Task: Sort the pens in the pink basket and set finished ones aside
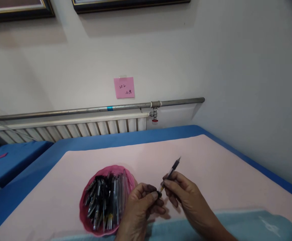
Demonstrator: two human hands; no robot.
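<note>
A pen (172, 169) with a clear barrel, a dark grip and a bare pointed tip slants up and to the right. My right hand (183, 192) pinches its barrel between thumb and fingers. Close beside it, my left hand (144, 201) is closed at the pen's lower end, thumb and forefinger on a small black piece (159, 193); whether that piece is joined to the pen I cannot tell. Left of my hands stands a pink scalloped basket (83, 217), holding several dark pen parts (98, 194) and clear tubes (121, 190), partly hidden by my left wrist.
A pink sheet (68, 180) covers the blue-edged table (146, 135). Along its front lies a light blue cloth (246, 222). Behind it are a white radiator (105, 128), a metal pipe (85, 111) with a red-handled valve (154, 120), and a pink note (124, 88) on the wall.
</note>
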